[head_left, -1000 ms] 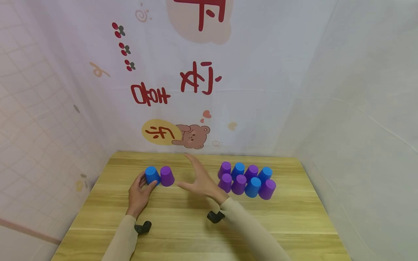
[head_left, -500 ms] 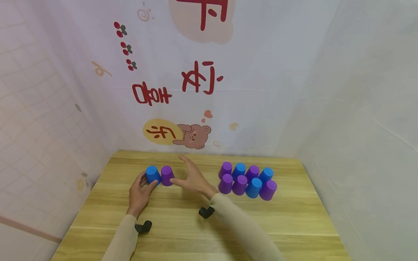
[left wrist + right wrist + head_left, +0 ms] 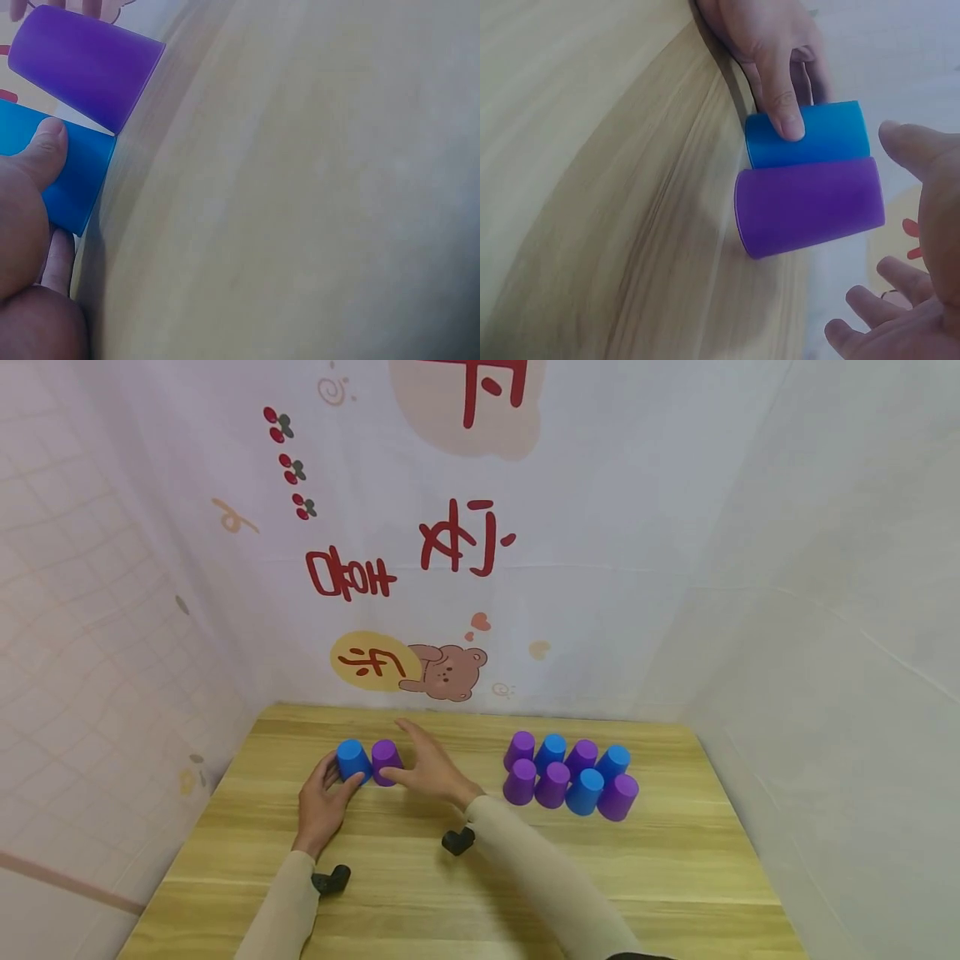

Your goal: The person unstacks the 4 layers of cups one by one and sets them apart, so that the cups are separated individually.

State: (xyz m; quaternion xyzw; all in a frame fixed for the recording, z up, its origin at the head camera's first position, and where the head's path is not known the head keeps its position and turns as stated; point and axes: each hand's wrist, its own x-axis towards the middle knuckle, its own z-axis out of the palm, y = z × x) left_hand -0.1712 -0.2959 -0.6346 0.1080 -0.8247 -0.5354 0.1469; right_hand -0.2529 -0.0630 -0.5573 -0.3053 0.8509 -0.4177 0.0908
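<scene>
An upside-down blue cup [image 3: 352, 762] stands at the left of the wooden table. My left hand [image 3: 321, 814] grips it, thumb on the near side and fingers round the far side. Right beside it is an upside-down purple cup [image 3: 385, 757]. Around that one reaches my right hand [image 3: 437, 774], spread wide, its thumb overlapping the cup in the head view. The right wrist view shows the purple cup [image 3: 810, 208] in front of the gap between the right thumb [image 3: 915, 146] and the other fingers, which are apart from it.
To the right, several upside-down purple and blue cups stand in two close rows, with a purple cup [image 3: 618, 799] at the front right end. A printed white cloth [image 3: 585, 568] hangs behind the wooden table [image 3: 420, 893] and along both sides.
My right hand has moved left to the purple cup, its thumb now in front of it. The left hand stays on the blue cup.
</scene>
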